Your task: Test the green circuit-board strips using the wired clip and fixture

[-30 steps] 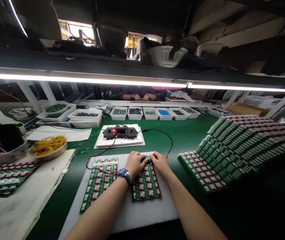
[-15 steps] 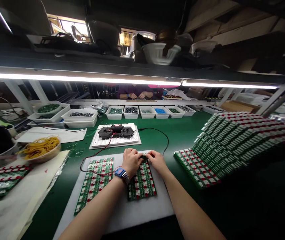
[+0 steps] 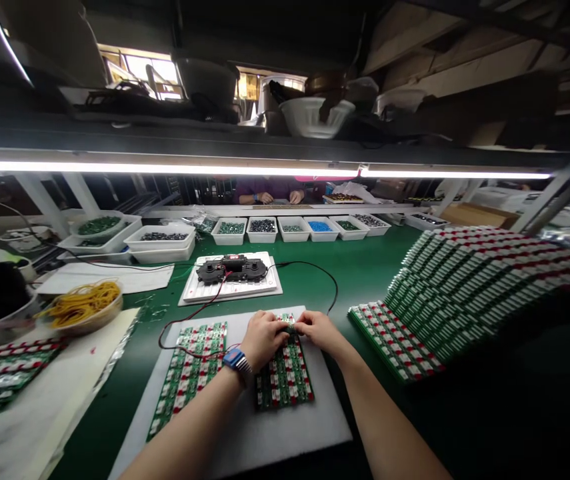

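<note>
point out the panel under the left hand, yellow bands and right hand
Panel (image 3: 287,379), head view, near half
Yellow bands (image 3: 83,305), head view, middle of heap
Right hand (image 3: 321,330), head view, back of hand

a lit tube light (image 3: 165,167) runs beneath a dark shelf (image 3: 175,137), bright windows (image 3: 149,68) behind.

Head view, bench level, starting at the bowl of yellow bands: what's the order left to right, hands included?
Bowl of yellow bands → left circuit-board panel → left hand → right hand → leaning stack of circuit-board panels.
</note>
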{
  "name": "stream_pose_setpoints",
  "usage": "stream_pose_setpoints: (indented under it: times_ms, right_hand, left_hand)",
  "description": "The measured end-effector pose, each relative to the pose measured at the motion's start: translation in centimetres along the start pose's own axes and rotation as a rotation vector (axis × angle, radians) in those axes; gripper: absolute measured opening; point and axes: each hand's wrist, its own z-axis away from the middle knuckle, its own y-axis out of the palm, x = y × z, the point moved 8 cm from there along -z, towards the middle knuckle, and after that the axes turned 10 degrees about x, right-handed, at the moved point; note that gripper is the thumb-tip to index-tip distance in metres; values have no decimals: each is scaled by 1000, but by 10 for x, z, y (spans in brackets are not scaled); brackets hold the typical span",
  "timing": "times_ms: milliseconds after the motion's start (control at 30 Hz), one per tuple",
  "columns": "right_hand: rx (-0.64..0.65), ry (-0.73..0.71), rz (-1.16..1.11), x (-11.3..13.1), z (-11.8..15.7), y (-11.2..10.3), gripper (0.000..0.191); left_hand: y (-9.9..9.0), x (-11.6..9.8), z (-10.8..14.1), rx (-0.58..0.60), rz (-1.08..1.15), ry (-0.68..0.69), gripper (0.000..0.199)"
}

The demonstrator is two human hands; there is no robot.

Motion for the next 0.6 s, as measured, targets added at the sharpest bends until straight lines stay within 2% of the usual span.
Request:
stream_pose_setpoints:
  times_ms: [433, 600]
  right_hand:
    - [-40, 61, 134, 4, -1, 3, 15]
    - [-109, 78, 138, 6, 3, 5, 22]
  left_hand:
    - [3, 0, 3, 25, -31, -23, 23]
    - [1, -11, 5, 32, -44, -53, 21]
